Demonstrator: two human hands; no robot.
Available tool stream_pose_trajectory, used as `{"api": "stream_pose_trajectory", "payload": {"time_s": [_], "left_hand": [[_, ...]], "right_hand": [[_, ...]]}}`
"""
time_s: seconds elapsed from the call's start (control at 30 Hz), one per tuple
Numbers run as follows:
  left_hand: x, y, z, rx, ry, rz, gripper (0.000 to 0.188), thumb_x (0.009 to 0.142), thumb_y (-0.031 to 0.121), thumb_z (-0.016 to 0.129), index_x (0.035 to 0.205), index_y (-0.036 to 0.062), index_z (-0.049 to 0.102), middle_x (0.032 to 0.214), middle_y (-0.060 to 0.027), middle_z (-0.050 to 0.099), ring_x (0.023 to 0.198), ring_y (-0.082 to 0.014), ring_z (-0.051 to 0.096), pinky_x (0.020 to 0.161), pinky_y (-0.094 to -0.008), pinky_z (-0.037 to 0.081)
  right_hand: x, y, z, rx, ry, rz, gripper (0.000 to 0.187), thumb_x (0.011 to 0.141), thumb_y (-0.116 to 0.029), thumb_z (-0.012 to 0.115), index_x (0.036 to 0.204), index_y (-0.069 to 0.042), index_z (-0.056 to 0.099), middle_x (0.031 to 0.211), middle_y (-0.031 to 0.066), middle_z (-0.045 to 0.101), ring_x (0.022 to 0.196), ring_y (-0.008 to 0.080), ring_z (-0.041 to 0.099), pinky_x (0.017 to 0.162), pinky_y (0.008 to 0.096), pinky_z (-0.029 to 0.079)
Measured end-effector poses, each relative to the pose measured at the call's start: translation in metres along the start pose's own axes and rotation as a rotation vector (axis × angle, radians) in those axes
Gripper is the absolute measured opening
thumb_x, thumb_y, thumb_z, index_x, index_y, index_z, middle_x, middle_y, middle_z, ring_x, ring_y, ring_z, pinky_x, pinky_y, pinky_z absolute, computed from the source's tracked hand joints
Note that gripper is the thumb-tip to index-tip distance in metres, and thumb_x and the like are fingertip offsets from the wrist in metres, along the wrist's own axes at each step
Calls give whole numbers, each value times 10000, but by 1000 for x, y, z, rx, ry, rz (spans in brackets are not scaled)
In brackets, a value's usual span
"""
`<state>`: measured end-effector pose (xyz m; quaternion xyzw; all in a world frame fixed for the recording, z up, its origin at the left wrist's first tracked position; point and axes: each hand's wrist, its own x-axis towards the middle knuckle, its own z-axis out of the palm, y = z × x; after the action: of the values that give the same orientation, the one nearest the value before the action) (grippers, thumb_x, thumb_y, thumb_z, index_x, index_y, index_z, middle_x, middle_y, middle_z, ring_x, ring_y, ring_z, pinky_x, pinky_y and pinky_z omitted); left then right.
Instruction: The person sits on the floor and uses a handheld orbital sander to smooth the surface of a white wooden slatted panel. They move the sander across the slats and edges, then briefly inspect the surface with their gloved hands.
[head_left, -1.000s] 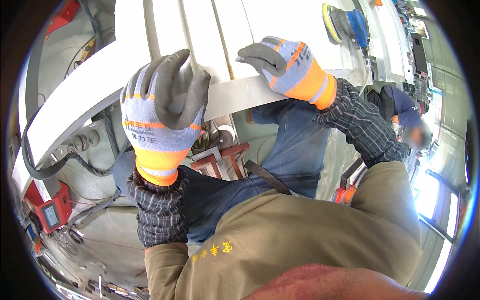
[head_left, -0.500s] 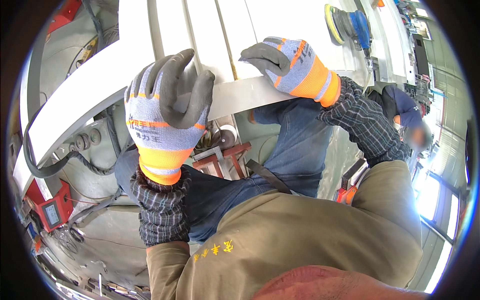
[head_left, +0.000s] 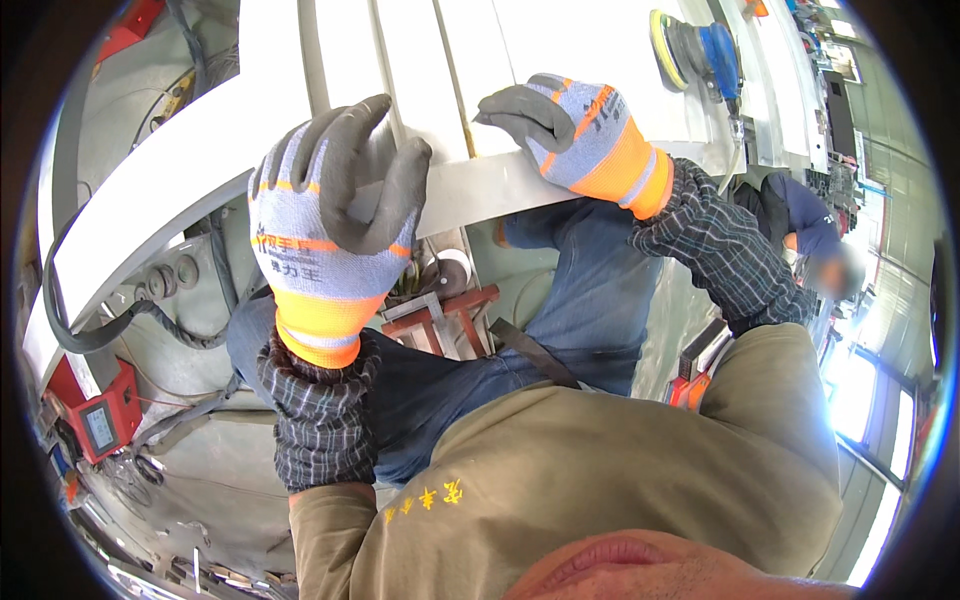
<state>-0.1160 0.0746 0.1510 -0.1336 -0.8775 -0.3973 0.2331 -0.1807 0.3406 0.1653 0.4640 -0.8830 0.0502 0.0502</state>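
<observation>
My left hand (head_left: 330,205), in a grey and orange work glove with dark coated fingers, is raised at the near edge of a white panel (head_left: 420,70). Its thumb and index finger stand apart, with nothing visible between them. Over the panel's near edge, farther right, my right hand (head_left: 575,130) wears a matching glove. Its fingers are bent and pressed together near the panel's surface; what they hold, if anything, is too small to make out. Long grooves run across the panel, one of them with a brownish line close to my right fingertips.
A disc sander (head_left: 705,58) with a blue body and yellow-edged pad lies at the panel's far right. A red box with a screen (head_left: 100,420) stands lower left, near a thick black hose (head_left: 95,338). Red metal supports (head_left: 450,318) are below the panel. Another person (head_left: 795,220) is at right.
My right hand has shifted slightly left along the panel edge, its fingers still pressed together. My left hand stays almost where it was.
</observation>
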Motion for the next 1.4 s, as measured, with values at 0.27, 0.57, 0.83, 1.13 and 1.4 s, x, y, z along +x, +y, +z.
{"api": "stream_pose_trajectory", "payload": {"time_s": [0.27,0.57,0.83,1.13,1.4], "left_hand": [[-2,-7,-1,54,-37,81,358,851,156,808,1185,66,714,1124,-132,725,987,-315,692,852,-405,555],[1,1,-5,110,-55,162,363,865,138,808,1206,61,709,1105,-146,737,996,-313,702,872,-398,565],[2,3,-6,80,-70,83,358,867,143,806,1202,57,717,1121,-141,736,1011,-311,703,889,-397,561],[-1,-6,-5,106,-85,134,338,862,139,812,1176,51,722,1137,-139,734,1020,-314,700,881,-403,568],[-2,-4,0,13,4,42,368,830,241,806,1137,52,734,1048,-122,722,905,-304,684,806,-405,540]], "right_hand": [[-3,0,9,-41,44,15,389,823,-24,632,1178,-154,723,1172,7,731,968,234,698,788,332,575],[-5,1,5,57,-52,57,317,881,-22,620,1157,-135,724,1166,19,731,942,249,700,793,353,576],[-1,-1,5,-17,39,-5,342,834,-8,634,1149,-111,720,1173,43,729,968,249,704,804,344,579],[-3,-1,1,70,-10,14,367,832,-23,646,1187,-94,703,1168,58,725,976,266,706,820,358,583],[-6,5,1,132,-48,-19,334,870,-51,641,1197,-96,695,1147,74,721,970,282,699,837,367,577]]}}
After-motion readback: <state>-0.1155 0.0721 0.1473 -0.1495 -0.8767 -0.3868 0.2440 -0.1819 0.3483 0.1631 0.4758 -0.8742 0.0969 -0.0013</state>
